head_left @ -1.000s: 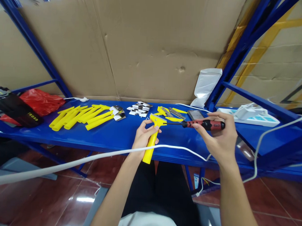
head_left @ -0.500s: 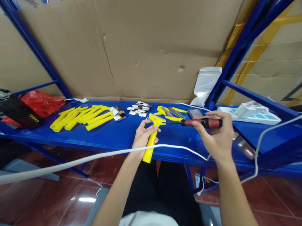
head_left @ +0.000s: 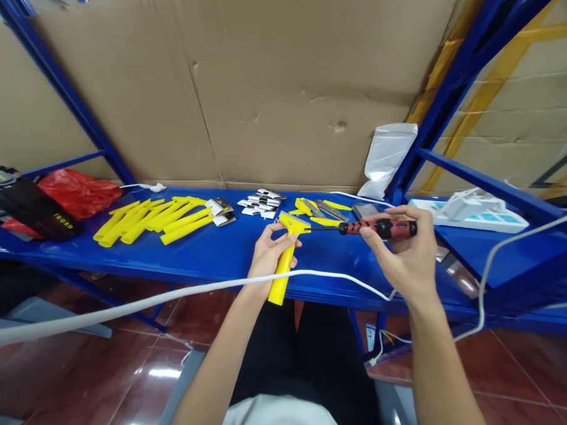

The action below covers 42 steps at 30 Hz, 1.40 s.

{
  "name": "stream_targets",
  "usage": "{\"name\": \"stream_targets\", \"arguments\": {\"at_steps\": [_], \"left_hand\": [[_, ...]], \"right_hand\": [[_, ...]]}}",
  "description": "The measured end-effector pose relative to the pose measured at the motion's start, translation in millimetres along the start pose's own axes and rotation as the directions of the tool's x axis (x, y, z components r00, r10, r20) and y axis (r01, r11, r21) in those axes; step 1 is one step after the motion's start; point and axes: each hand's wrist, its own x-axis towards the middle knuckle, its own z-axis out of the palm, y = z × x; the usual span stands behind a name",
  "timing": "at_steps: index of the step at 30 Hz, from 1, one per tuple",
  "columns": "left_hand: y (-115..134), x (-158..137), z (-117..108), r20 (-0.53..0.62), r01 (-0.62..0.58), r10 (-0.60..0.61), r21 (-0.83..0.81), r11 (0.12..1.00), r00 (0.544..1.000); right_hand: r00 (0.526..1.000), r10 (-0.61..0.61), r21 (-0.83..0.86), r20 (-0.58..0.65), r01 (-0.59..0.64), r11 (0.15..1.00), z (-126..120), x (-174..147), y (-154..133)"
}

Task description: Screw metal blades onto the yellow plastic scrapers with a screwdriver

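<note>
My left hand point(head_left: 266, 255) is wrapped around a yellow plastic scraper point(head_left: 279, 290), its wide head up and its handle slanting down towards me. In my right hand point(head_left: 413, 265) is a screwdriver point(head_left: 355, 229) with a red and black handle, held level. The dark shaft points left, and its tip meets the side of the scraper's head, close to my left thumb. Just behind lie loose yellow parts point(head_left: 305, 207) and flat metal pieces point(head_left: 334, 211). A white cable point(head_left: 214, 289) passes across the view in front of the scraper handle.
Several yellow scrapers point(head_left: 139, 224) lie in a row on the blue shelf point(head_left: 234, 254), beside small black-and-white packets point(head_left: 260, 204). A black power tool point(head_left: 30, 208) and red bag point(head_left: 82, 191) sit left. A white power strip point(head_left: 490, 220) is right, near a blue post.
The screwdriver's handle has turned about its own axis in my right hand, showing a different side. My left hand and the scraper stay in place.
</note>
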Motion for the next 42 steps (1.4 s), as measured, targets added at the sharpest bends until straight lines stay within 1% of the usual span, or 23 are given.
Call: {"name": "stream_targets", "arguments": {"at_steps": [2,4,6,10,12,14,17,18,19,21,25,26,27,28,31,32,34,38,42], "left_hand": [[0.6,-0.4,0.7,-0.009,-0.005,0.005,-0.006,1.000,1.000],[1.3,-0.8,1.6,-0.008,0.000,-0.001,-0.008,1.000,1.000],[1.5,-0.9,2.3,-0.004,0.005,-0.005,-0.011,1.000,1.000],[0.5,-1.0,2.1,0.012,-0.018,0.018,-0.022,1.000,1.000],[0.1,-0.8,1.5,0.015,-0.012,0.012,-0.010,1.000,1.000],[0.2,-0.6,1.1,0.002,0.000,0.000,0.003,1.000,1.000],[0.9,-0.5,1.2,-0.008,-0.003,0.003,0.007,1.000,1.000],[1.2,-0.6,1.4,-0.006,-0.009,0.009,0.003,1.000,1.000],[1.5,-0.8,1.6,-0.003,-0.013,0.013,0.000,1.000,1.000],[1.9,-1.4,1.9,0.000,-0.014,0.014,-0.001,1.000,1.000],[1.5,-2.3,1.6,0.005,0.004,-0.004,0.008,1.000,1.000],[1.1,-2.3,1.4,0.010,0.003,-0.003,0.007,1.000,1.000],[0.7,-2.2,1.2,0.016,-0.003,0.003,0.005,1.000,1.000],[0.2,-2.1,0.9,0.019,-0.013,0.013,-0.001,1.000,1.000],[-0.7,-1.5,0.1,0.008,-0.022,0.022,-0.005,1.000,1.000],[-0.8,-1.3,-0.1,0.006,-0.016,0.016,0.003,1.000,1.000],[-0.6,-1.1,-0.4,0.012,-0.004,0.004,0.021,1.000,1.000],[0.1,-0.8,0.5,0.009,-0.004,0.004,0.018,1.000,1.000],[-0.1,-0.5,1.2,-0.002,-0.010,0.010,0.003,1.000,1.000]], "right_hand": [[0.994,0.012,0.099,0.111,-0.023,0.995,-2.0,0.7,-0.9],[0.986,0.006,0.144,0.164,-0.030,0.989,-4.2,0.9,-3.4],[0.991,-0.011,0.114,0.136,-0.005,0.993,-5.0,0.8,-5.6],[0.997,-0.067,-0.072,-0.036,0.064,0.995,-1.5,0.2,-4.9],[0.993,-0.078,-0.128,-0.093,0.066,0.990,0.9,0.3,-3.2],[0.997,-0.053,-0.088,-0.059,0.047,0.995,1.9,0.4,-2.8],[0.994,0.010,0.091,0.107,-0.020,0.996,0.6,-0.1,-5.5],[0.989,0.020,0.131,0.145,-0.039,0.991,-0.2,-0.4,-6.7],[0.987,0.023,0.144,0.157,-0.046,0.988,-1.0,-0.8,-7.6],[0.993,0.018,0.100,0.116,-0.030,0.994,-1.9,-1.4,-7.7],[0.998,-0.035,-0.094,-0.060,0.029,0.995,0.3,-0.3,-1.9],[0.996,-0.049,-0.112,-0.078,0.040,0.993,1.4,0.4,-0.4],[0.996,-0.054,-0.097,-0.069,0.047,0.994,2.3,1.0,0.5],[0.998,-0.048,-0.053,-0.033,0.046,0.998,2.9,1.6,0.7],[0.992,-0.013,0.131,0.122,-0.003,0.991,2.7,1.9,-2.1],[0.989,-0.008,0.163,0.150,-0.016,0.987,2.0,1.6,-3.7],[0.989,-0.024,0.158,0.148,0.000,0.987,0.6,0.6,-6.4],[0.992,-0.089,0.024,0.087,0.087,0.996,0.7,-1.7,-8.3],[0.995,-0.093,-0.046,0.036,0.095,0.994,3.4,-2.7,-8.0]]}}
